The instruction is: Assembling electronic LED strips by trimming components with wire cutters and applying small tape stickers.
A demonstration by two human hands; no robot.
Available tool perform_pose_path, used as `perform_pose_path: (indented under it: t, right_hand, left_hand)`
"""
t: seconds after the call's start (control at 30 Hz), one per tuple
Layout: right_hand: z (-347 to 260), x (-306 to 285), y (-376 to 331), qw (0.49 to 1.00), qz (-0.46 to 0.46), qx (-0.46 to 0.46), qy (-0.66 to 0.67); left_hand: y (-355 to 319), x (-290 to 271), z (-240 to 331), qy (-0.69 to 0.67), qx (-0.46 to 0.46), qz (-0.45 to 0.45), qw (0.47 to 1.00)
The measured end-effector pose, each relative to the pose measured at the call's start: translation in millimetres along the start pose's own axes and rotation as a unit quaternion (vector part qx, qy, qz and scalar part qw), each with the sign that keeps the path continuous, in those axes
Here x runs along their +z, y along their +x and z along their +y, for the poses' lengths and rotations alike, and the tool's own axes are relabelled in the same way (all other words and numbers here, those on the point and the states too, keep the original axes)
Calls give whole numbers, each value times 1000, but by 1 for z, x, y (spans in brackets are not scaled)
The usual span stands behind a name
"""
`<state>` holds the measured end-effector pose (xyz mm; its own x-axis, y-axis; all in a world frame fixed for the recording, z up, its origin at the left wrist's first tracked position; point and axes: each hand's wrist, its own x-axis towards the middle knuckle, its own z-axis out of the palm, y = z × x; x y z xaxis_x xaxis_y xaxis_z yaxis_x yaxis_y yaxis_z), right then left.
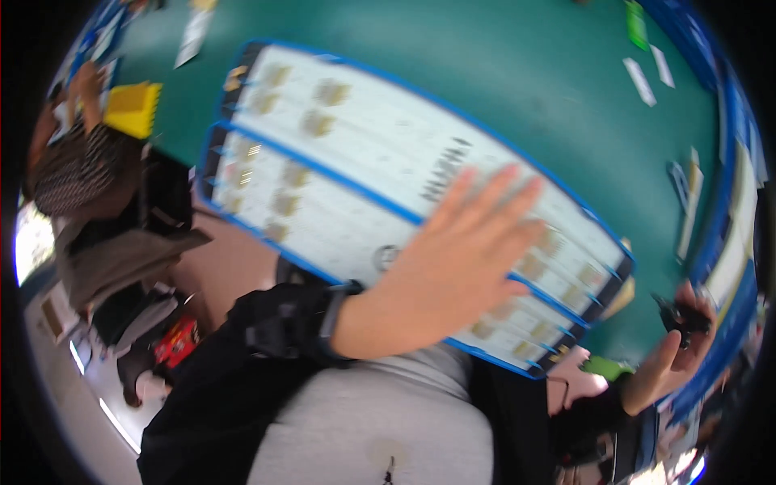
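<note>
My left hand (449,271) is spread palm down over a long white panel (380,121) with blue edges, fingers pointing away from me. A blue line splits the panel lengthwise into two strips. Black ends, dark markings and several brownish patches show on it, blurred by motion. Whether the palm presses on the panel or hovers just over it, I cannot tell. Off the panel's right end, my right hand (664,368) has its fingers closed around a small black object (685,322), whose kind is not clear.
The panel lies at the near edge of a green tabletop (558,97). A yellow bin (133,109) stands far left, beside a seated person (89,162). A light strip-like tool (689,206) and a green item (636,26) lie at the right, along a blue border.
</note>
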<state>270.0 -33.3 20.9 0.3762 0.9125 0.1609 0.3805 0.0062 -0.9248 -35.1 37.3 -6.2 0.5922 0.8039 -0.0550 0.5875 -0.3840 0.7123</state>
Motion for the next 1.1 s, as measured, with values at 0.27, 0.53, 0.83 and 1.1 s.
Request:
perform_pose_path:
  t: [0.27, 0.53, 0.83, 1.1]
  right_hand:
    - [-26, 105, 27, 939, -97, -74, 320]
    - [-11, 121, 22, 957, -40, -73, 279]
    - [-12, 120, 22, 964, -46, -54, 256]
    - [-17, 117, 21, 978, -73, -30, 194]
  left_hand:
    - [7, -8, 7, 20, -23, -35, 999]
    - [14, -8, 13, 22, -41, -54, 997]
    - [15, -6, 14, 16, -49, -53, 997]
    - [16, -6, 17, 23, -52, -54, 997]
